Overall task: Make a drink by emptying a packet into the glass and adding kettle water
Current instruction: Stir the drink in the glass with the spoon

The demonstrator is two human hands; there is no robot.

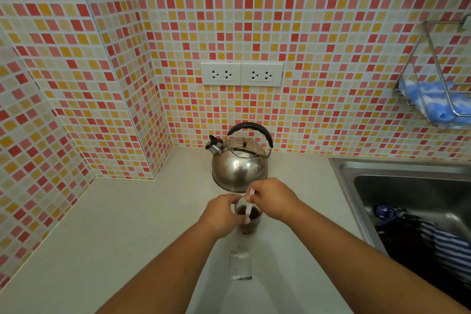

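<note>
A clear glass (251, 223) holding dark brown liquid stands on the pale counter (142, 224). My left hand (221, 213) wraps around its left side. My right hand (271, 199) pinches a thin white stirrer (249, 208) whose lower end dips into the liquid. Just behind the glass stands a shiny steel kettle (239, 163) with a black handle and its spout pointing left. A small clear packet (240, 266) lies flat on the counter in front of the glass, between my forearms.
A steel sink (397, 181) at the right holds dark and striped cloth (433, 239). A wire rack (438, 94) with a blue cloth hangs on the tiled wall. Two white double sockets (241, 74) sit above the kettle. Tiled walls form a corner at the left.
</note>
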